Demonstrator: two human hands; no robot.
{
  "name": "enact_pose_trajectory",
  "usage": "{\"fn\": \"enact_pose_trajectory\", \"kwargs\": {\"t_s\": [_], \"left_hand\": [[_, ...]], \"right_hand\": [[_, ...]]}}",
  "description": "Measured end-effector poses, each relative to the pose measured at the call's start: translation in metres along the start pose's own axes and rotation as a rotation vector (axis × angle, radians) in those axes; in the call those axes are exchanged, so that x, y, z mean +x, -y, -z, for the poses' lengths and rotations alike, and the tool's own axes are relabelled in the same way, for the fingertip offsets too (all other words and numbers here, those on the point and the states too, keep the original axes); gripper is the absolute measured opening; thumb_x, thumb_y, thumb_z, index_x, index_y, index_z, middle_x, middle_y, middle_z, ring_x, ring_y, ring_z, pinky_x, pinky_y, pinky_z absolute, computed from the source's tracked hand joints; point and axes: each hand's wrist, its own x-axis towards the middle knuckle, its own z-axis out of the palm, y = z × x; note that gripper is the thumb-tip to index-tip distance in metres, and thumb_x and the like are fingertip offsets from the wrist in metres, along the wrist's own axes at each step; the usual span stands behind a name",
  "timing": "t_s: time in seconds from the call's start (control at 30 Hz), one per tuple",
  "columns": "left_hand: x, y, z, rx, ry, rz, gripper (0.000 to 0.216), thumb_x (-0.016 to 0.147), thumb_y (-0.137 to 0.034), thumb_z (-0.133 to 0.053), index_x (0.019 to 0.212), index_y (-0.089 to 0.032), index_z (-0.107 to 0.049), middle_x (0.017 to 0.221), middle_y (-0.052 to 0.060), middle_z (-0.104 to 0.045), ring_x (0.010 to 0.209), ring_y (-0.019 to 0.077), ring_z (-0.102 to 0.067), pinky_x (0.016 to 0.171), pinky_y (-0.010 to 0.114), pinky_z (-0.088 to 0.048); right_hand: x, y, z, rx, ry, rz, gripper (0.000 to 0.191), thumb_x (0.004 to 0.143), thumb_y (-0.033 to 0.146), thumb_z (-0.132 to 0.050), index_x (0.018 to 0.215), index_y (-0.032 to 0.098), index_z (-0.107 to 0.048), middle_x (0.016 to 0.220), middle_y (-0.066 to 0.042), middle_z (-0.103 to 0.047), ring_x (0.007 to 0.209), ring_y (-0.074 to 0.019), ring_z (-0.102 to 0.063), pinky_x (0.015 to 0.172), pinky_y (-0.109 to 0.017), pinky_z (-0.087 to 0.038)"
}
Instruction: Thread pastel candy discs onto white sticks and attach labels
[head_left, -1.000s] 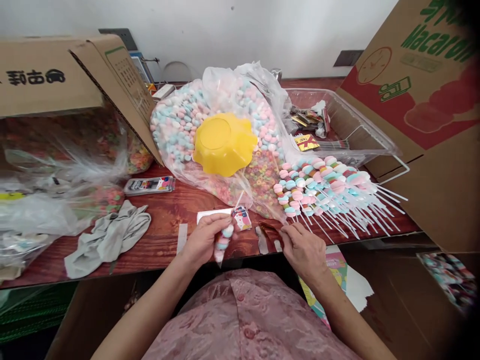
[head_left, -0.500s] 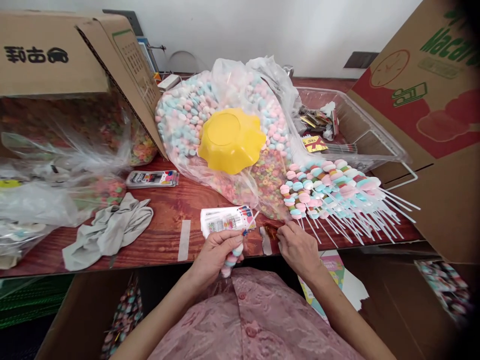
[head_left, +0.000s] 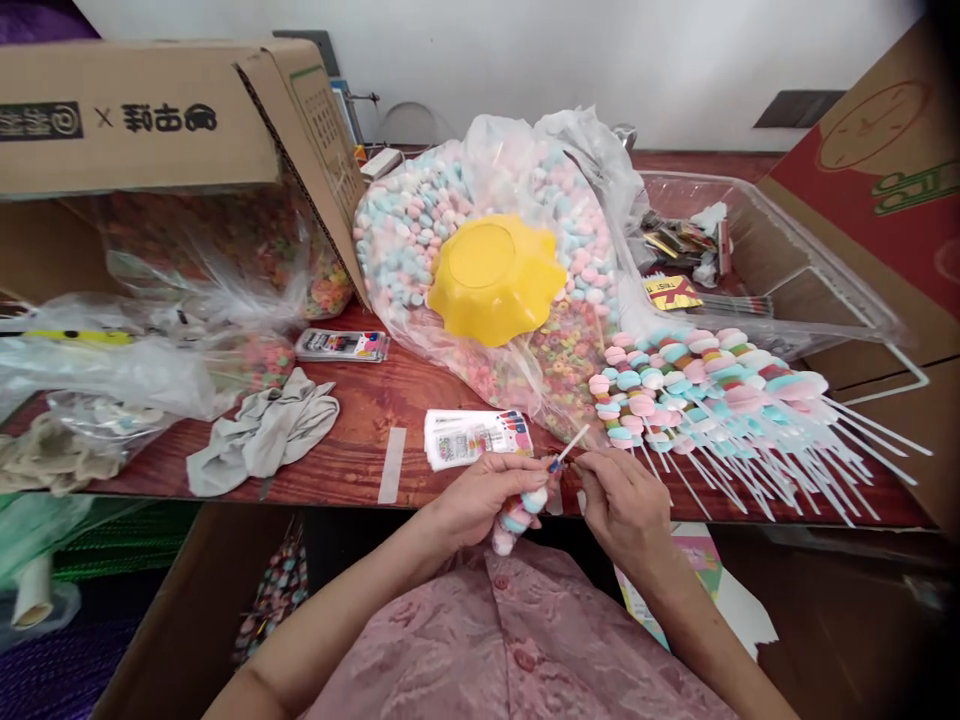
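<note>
My left hand [head_left: 486, 492] grips a marshmallow skewer [head_left: 516, 518] of pink, white and blue pieces, its white stick pointing up and to the right. Something small and blue sits round the base of the stick, by my fingertips. Beside it, my right hand [head_left: 628, 502] pinches a thin dark-gold twist tie against the stick; most of the tie is hidden by the fingers. Just behind my left hand lies a stack of printed cards [head_left: 476, 438]. To the right of my right hand is a pile of marshmallow skewers [head_left: 705, 385], sticks toward me.
A yellow wavy-edged bowl [head_left: 491, 280] rests upside down on a large bag of marshmallows [head_left: 397, 235]. Behind right stands a clear plastic bin [head_left: 817, 290] with packets. On the left are a cardboard box [head_left: 180, 130], a grey cloth [head_left: 262, 435] and another card stack [head_left: 341, 346].
My right hand has come from the dark-gold strips on the table to the skewer's stick in my left hand. The view has turned slightly left.
</note>
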Motion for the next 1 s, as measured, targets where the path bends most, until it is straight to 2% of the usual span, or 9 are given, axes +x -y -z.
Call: {"fn": "enact_pose_trajectory", "kwargs": {"t_s": [0.13, 0.23, 0.33, 0.47, 0.57, 0.7, 0.9, 1.0], "left_hand": [[0.001, 0.005, -0.005, 0.017, 0.014, 0.000, 0.033, 0.064, -0.041, -0.079, 0.073, -0.012, -0.067, 0.060, -0.001, -0.058, 0.042, 0.0058, -0.049, 0.044, 0.019, -0.043], [-0.001, 0.005, 0.001, 0.013, -0.034, -0.023, 0.030, 0.065, -0.040, -0.077, 0.071, -0.012, -0.066, 0.061, 0.001, -0.059, 0.043, 0.0059, -0.049, 0.039, 0.017, -0.035], [-0.003, 0.002, 0.010, -0.017, -0.086, -0.074, 0.029, 0.063, -0.038, -0.076, 0.069, -0.012, -0.065, 0.061, 0.002, -0.058, 0.044, 0.0058, -0.047, 0.040, 0.018, -0.035], [-0.007, -0.003, 0.018, -0.035, -0.196, -0.149, 0.030, 0.063, -0.038, -0.077, 0.073, -0.012, -0.065, 0.066, 0.001, -0.058, 0.048, 0.0049, -0.045, 0.042, 0.018, -0.034], [-0.009, -0.003, 0.015, 0.056, -0.299, -0.176, 0.032, 0.068, -0.043, -0.074, 0.078, -0.014, -0.065, 0.064, -0.001, -0.053, 0.045, 0.0039, -0.040, 0.038, 0.016, -0.028], [-0.011, -0.001, 0.007, 0.195, -0.383, -0.213, 0.031, 0.076, -0.045, -0.068, 0.086, -0.016, -0.068, 0.064, -0.003, -0.049, 0.046, 0.0044, -0.040, 0.038, 0.015, -0.026], [-0.014, -0.001, 0.012, 0.368, -0.358, -0.357, 0.022, 0.080, -0.034, -0.061, 0.072, -0.015, -0.069, 0.072, 0.001, -0.051, 0.056, 0.0070, -0.044, 0.045, 0.018, -0.033], [-0.016, -0.001, 0.013, 0.353, -0.347, -0.354, 0.022, 0.079, -0.034, -0.061, 0.071, -0.015, -0.068, 0.071, 0.000, -0.050, 0.054, 0.0063, -0.043, 0.043, 0.017, -0.031]], "right_hand": [[0.012, 0.011, -0.008, 0.166, -0.034, 0.056, 0.023, 0.090, 0.010, -0.044, 0.090, 0.018, -0.066, 0.081, -0.007, -0.068, 0.078, -0.0191, -0.063, 0.071, -0.030, -0.050], [0.021, 0.014, -0.009, 0.342, 0.025, 0.029, 0.023, 0.090, 0.012, -0.047, 0.090, 0.019, -0.068, 0.077, -0.005, -0.068, 0.072, -0.0169, -0.063, 0.066, -0.028, -0.051], [0.028, 0.012, -0.008, 0.516, 0.096, 0.004, 0.021, 0.092, 0.015, -0.050, 0.095, 0.020, -0.070, 0.077, -0.004, -0.069, 0.068, -0.0146, -0.064, 0.062, -0.026, -0.052], [0.038, 0.011, -0.002, 0.545, 0.068, 0.035, 0.021, 0.091, 0.015, -0.053, 0.097, 0.021, -0.072, 0.081, -0.005, -0.071, 0.071, -0.0151, -0.066, 0.065, -0.027, -0.054], [0.042, 0.020, 0.001, 0.621, 0.005, 0.004, 0.021, 0.089, 0.012, -0.055, 0.098, 0.022, -0.072, 0.080, -0.004, -0.071, 0.070, -0.0144, -0.065, 0.063, -0.026, -0.053], [0.040, 0.039, -0.006, 0.702, 0.059, -0.078, 0.026, 0.091, 0.013, -0.051, 0.101, 0.022, -0.073, 0.081, -0.004, -0.069, 0.070, -0.0143, -0.063, 0.062, -0.026, -0.052], [0.038, 0.042, -0.018, 0.764, 0.114, -0.179, 0.027, 0.089, 0.012, -0.051, 0.100, 0.022, -0.074, 0.087, -0.004, -0.073, 0.078, -0.0156, -0.067, 0.070, -0.028, -0.055], [0.041, 0.038, -0.018, 0.870, 0.165, -0.218, 0.021, 0.089, 0.014, -0.055, 0.096, 0.021, -0.073, 0.088, -0.003, -0.075, 0.079, -0.0156, -0.070, 0.074, -0.028, -0.056]]}}
